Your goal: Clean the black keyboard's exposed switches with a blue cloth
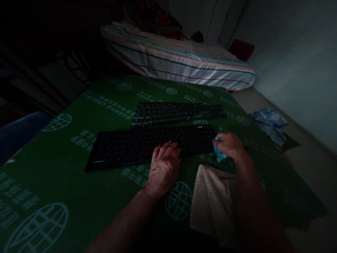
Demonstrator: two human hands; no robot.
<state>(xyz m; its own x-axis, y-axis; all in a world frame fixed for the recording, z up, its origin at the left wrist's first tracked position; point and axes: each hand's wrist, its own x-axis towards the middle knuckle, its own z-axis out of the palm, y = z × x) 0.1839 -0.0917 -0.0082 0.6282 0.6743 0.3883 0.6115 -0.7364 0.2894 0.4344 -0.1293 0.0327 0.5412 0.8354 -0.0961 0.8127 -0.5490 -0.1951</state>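
Note:
A black keyboard base (131,146) lies flat on the green printed table cover, its keycaps off. My left hand (165,163) rests with fingers stretched out on its front edge, right of the middle. At the base's right end, my right hand (229,143) pinches a crumpled blue cloth (219,151) against the edge. Behind the base, loose black keycaps (168,111) are laid out in rows on the cover. A beige towel (210,202) lies under my right forearm, nearer to me.
The green table cover (86,196) carries white globe prints and lettering. A bed with a striped sheet (181,65) stands beyond the table. Crumpled pale-blue material (271,124) lies off its right side, near the white wall (297,52). A blue object (23,131) is at the left.

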